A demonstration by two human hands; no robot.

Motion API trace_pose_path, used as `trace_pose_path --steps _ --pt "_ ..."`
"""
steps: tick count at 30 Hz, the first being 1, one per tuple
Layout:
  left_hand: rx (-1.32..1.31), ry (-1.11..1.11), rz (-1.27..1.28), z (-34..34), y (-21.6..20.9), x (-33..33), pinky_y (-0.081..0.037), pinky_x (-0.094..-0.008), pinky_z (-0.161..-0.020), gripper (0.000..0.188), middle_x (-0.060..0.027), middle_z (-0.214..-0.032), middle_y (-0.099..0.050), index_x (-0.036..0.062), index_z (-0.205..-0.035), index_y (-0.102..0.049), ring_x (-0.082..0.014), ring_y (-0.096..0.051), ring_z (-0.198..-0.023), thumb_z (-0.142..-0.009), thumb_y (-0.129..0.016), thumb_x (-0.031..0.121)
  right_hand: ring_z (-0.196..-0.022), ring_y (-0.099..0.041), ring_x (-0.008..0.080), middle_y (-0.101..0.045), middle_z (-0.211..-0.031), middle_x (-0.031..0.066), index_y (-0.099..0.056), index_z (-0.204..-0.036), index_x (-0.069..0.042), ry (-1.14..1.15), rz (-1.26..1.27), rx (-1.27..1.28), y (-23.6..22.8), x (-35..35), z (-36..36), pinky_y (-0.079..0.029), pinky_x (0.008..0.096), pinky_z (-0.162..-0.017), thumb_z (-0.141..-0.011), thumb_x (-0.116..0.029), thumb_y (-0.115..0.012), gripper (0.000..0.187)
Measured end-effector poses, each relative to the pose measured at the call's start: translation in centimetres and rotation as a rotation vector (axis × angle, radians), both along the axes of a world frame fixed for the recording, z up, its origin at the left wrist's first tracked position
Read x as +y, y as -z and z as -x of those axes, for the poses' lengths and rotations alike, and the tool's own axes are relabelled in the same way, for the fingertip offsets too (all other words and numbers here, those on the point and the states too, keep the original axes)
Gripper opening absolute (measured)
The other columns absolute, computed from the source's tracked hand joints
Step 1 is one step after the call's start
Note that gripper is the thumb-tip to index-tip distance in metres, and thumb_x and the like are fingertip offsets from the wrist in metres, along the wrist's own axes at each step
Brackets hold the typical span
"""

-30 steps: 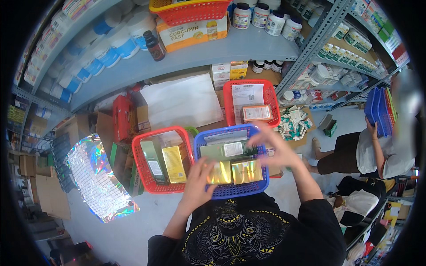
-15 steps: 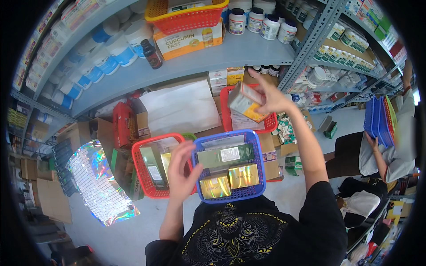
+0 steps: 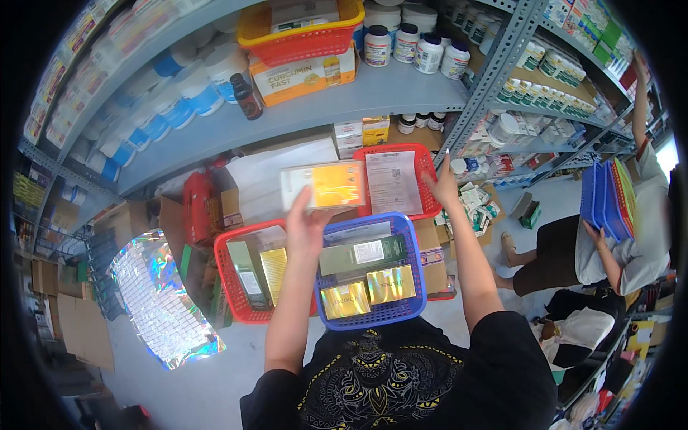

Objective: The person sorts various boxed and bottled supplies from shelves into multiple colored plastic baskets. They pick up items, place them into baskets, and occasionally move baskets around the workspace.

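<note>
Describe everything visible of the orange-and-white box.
The orange-and-white box is rectangular and looks like smooth cardboard: pale on its left, orange on its right, fine detail blurred. Apparently closed, it lies lengthwise across the view, gripped at its near edge by the left hand, partly hiding the white sheet behind.

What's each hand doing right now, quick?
Left hand: holding an orange-and-white carton.
Right hand: open, at the rightmost red basket.

Grey shelf (image 3: 322, 100): white-blue tubs (image 3: 197, 94), dark bottle (image 3: 247, 97), orange-white box (image 3: 297, 77).
</note>
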State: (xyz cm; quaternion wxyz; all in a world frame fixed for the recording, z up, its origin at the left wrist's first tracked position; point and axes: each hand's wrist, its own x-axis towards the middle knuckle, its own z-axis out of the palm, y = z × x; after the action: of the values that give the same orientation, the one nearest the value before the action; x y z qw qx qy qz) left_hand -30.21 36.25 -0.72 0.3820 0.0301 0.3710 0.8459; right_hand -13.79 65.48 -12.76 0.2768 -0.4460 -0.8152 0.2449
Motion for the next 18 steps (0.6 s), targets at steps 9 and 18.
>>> trace_pose_path --steps 9,18 --pt "0.122 -0.535 -0.217 0.6 -4.4 -11.4 -0.046 -0.0460 -0.094 0.056 -0.0144 -0.129 -0.045 0.0052 -0.132 -0.034 -0.0298 -0.048 -0.117 -0.082 -0.053 0.022 -0.108 -0.055 0.0378 -0.050 -0.124 0.0260 -0.005 -0.144 -0.008 -0.207 -0.065 -0.020 -8.8 -1.1 -3.6 -0.043 0.0401 -0.091 -0.073 0.008 -0.048 0.084" --pt "0.170 -0.754 -0.456 0.5 -7.6 -17.5 -0.027 -0.0537 -0.108 0.067 -0.0194 -0.136 -0.034 0.0021 -0.137 -0.026 -0.0365 -0.031 -0.130 -0.080 -0.055 0.024 -0.095 -0.060 0.0374 -0.055 -0.114 0.0265 -0.001 -0.145 -0.012 -0.512 0.012 0.279 -21.4 -18.7 0.7 -0.046 0.0394 -0.083 -0.073 0.009 -0.040 0.085"
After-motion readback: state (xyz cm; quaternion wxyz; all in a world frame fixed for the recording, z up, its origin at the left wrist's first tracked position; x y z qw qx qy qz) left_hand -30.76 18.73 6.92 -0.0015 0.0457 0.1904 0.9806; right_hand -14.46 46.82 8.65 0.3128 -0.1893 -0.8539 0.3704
